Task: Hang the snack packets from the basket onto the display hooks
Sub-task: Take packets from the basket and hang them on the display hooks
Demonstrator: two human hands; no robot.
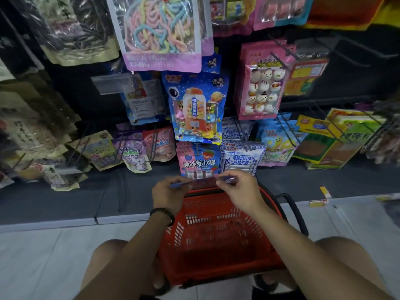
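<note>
Display: wire hooks (281, 55) carry rows of sweets, among them a rainbow gummy-strip packet (160, 33) at the top, a blue gumball-machine packet (197, 109) in the middle and a pink snowman-marshmallow packet (262, 83) to its right.
In the way: a pink roll-candy packet (198, 161) and a blue-and-white packet (242, 159) hang side by side on the lowest row, right behind the hands, which cover their bottom edges.
Basket: the red plastic basket (205, 224) sits on the pale tiled floor (43, 256) between the person's knees, its black handle (292, 211) swung to the right.
Held packet: a thin blue-purple snack packet (203, 181), seen edge-on and blurred, lies roughly level over the basket's far rim, just in front of the lowest row.
Left grip: the left hand (167, 191), a dark wristband (163, 214) on its wrist, pinches the packet's left end between thumb and curled fingers.
Right grip: the right hand (238, 189) pinches the right end the same way, closed on the packet.
</note>
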